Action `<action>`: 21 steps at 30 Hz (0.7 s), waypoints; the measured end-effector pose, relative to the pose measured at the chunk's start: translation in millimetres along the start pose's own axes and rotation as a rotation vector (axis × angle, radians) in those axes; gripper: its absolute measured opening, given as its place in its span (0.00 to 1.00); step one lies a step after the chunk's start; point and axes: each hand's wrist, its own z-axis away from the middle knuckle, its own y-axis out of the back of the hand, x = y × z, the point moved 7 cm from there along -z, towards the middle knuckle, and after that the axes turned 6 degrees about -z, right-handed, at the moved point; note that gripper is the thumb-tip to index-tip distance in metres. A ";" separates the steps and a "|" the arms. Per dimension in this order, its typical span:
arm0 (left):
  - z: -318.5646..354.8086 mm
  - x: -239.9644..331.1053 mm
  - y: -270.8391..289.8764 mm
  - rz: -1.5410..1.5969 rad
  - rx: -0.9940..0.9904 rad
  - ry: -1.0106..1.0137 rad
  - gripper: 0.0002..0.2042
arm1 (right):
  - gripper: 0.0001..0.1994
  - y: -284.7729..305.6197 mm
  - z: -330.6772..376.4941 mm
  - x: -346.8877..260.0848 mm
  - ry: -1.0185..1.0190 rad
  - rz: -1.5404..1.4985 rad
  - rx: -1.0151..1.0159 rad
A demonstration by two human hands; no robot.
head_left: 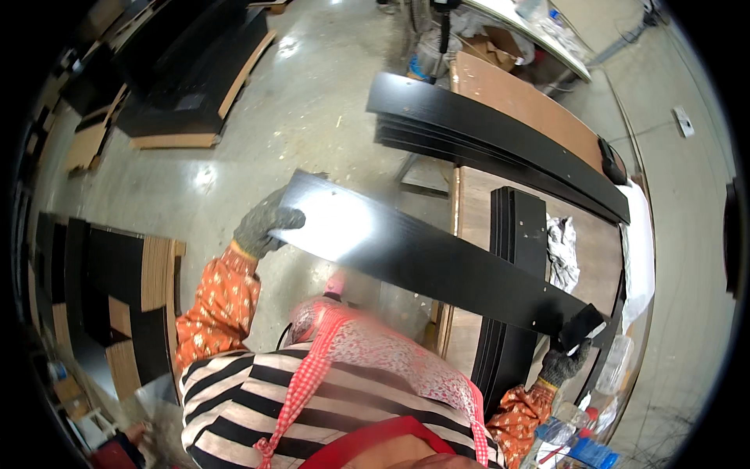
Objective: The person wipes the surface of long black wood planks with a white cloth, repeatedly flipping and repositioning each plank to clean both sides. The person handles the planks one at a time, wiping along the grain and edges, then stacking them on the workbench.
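A long black board [422,262] with small holes slants across in front of me, its right part over the workbench [469,344]. My left hand [264,223], in a dark grey glove, is closed round the board's left end, which juts out beyond the bench. At the other end is my right hand [566,364], also gloved, its fingers closed on a small black block with a pale edge [582,325] that meets the board's end. Exactly what kind of block it is, I cannot tell. Beneath the board lies a stack of narrow black boards [519,223], with a crumpled white rag [562,252] beside it.
Another stack of black boards [500,129] lies across the bench's far part, beside a brown panel [516,98]. A clear plastic bottle [615,364] is at the right edge. Black panels with cardboard [117,273] stand on the floor at left; more black panels [183,117] are farther back.
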 end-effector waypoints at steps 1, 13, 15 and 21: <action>0.0 8.3 -8.2 0.053 0.029 0.008 0.53 | 0.24 -0.3 -3.3 7.1 -0.085 -0.177 0.085; -23.6 46.5 32.0 0.082 0.155 -0.151 0.58 | 0.26 -107.0 -63.2 21.9 -0.074 -0.419 0.093; -28.6 43.4 43.4 0.125 0.178 -0.182 0.57 | 0.23 -130.8 -81.0 26.2 -0.113 -0.386 0.168; -55.7 45.5 28.3 0.255 0.212 -0.212 0.52 | 0.18 -151.5 -152.4 37.4 0.357 0.311 0.173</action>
